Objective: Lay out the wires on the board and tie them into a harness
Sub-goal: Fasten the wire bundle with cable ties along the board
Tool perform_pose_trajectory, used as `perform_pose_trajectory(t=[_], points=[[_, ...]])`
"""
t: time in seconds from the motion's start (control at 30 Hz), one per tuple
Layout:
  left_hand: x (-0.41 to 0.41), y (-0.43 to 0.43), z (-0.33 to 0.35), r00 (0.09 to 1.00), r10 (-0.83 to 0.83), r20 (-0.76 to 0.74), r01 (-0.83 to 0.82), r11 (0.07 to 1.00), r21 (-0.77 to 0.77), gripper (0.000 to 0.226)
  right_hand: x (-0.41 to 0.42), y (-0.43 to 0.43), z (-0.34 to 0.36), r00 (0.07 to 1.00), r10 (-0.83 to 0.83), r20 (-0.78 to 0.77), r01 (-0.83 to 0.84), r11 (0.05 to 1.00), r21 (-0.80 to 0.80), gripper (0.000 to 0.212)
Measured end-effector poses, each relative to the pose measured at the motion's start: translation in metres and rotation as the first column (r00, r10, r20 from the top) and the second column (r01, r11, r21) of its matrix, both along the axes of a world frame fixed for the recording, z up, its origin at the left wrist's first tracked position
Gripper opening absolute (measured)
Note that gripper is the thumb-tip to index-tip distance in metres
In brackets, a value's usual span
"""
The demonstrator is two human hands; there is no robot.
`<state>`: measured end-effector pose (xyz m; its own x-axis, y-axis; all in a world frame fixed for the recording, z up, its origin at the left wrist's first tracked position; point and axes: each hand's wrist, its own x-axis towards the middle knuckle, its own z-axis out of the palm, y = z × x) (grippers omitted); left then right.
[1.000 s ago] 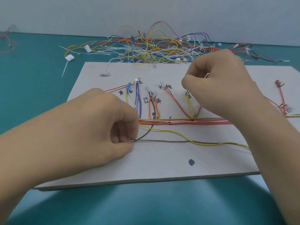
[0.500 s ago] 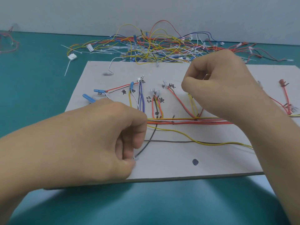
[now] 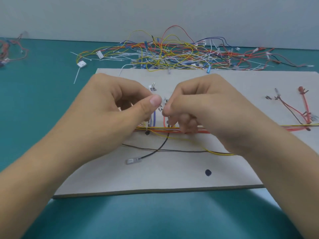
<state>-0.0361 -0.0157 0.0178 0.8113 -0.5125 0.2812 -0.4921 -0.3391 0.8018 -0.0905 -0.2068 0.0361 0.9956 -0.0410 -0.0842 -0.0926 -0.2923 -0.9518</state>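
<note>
While the wires point(image 3: 156, 129) lay bundled along the board point(image 3: 172, 180), left hand point(image 3: 110, 114) and right hand point(image 3: 207, 107) curled fingertip-to-fingertip over its middle, grip hidden; seemingly routing a branch, next needing a tie.

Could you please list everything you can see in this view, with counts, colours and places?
board: one, pale grey, centre of the table.
table: one, teal, under everything.
wire bundle: one, red, orange and yellow, running across the board.
black wire: one, clear-sleeved terminal, loose on the board's near part.
grey wire: one, lying nearer than the bundle.
red wires: several, board's right end.
loose wires: many, mixed colours, heaped behind the board.
white connector: one, left of the heap.
left grip: fingers curled, above the bundle.
right grip: fingers curled, beside it; what either holds is hidden.
</note>
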Motion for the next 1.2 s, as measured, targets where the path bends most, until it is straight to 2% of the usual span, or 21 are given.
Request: perform_pose_trajectory(t=[0.1, 0.2, 0.27, 0.37, 0.43, 0.53, 0.97, 1.2], points=[[-0.002, -0.005, -0.001, 0.999, -0.003, -0.038, 0.001, 0.997, -0.074, 0.020, -0.003, 0.005, -0.004, 0.998, 0.052, -0.028, -0.051, 0.997, 0.053, 0.012], [-0.004, -0.006, 0.000, 0.999, -0.001, -0.034, -0.002, 0.997, -0.083, 0.020, -0.005, 0.001, 0.003, 0.992, 0.123, -0.014, -0.123, 0.992, -0.018, 0.014], [-0.006, -0.006, 0.003, 0.999, -0.027, -0.029, 0.025, 0.998, -0.061, 0.022, -0.003, -0.007, 0.006, 0.994, 0.107, 0.033, -0.106, 0.993, -0.054, 0.013], [-0.011, -0.006, 0.005, 0.993, -0.113, -0.043, 0.111, 0.993, -0.043, 0.025, 0.002, -0.019, 0.007, 0.997, 0.034, 0.075, -0.042, 0.993, 0.115, 0.017], [-0.013, -0.007, 0.004, 0.985, -0.167, -0.052, 0.166, 0.986, -0.020, 0.026, 0.004, -0.020, 0.005, 0.995, 0.075, 0.059, -0.087, 0.968, 0.237, 0.018], [-0.016, -0.008, 0.002, 0.976, -0.210, -0.062, 0.211, 0.977, 0.008, 0.025, 0.003, -0.019, 0.000, 0.985, 0.156, 0.079, -0.173, 0.934, 0.313, 0.009], [-0.016, -0.007, -0.003, 0.972, -0.236, -0.003, 0.236, 0.971, 0.045, 0.025, 0.006, -0.027, -0.002, 0.979, 0.168, 0.114, -0.199, 0.907, 0.371, 0.010], [-0.013, -0.004, -0.003, 0.977, -0.213, 0.018, 0.212, 0.977, 0.030, 0.015, 0.008, -0.031, -0.004, 0.970, 0.199, 0.139, -0.238, 0.894, 0.379, 0.013]])
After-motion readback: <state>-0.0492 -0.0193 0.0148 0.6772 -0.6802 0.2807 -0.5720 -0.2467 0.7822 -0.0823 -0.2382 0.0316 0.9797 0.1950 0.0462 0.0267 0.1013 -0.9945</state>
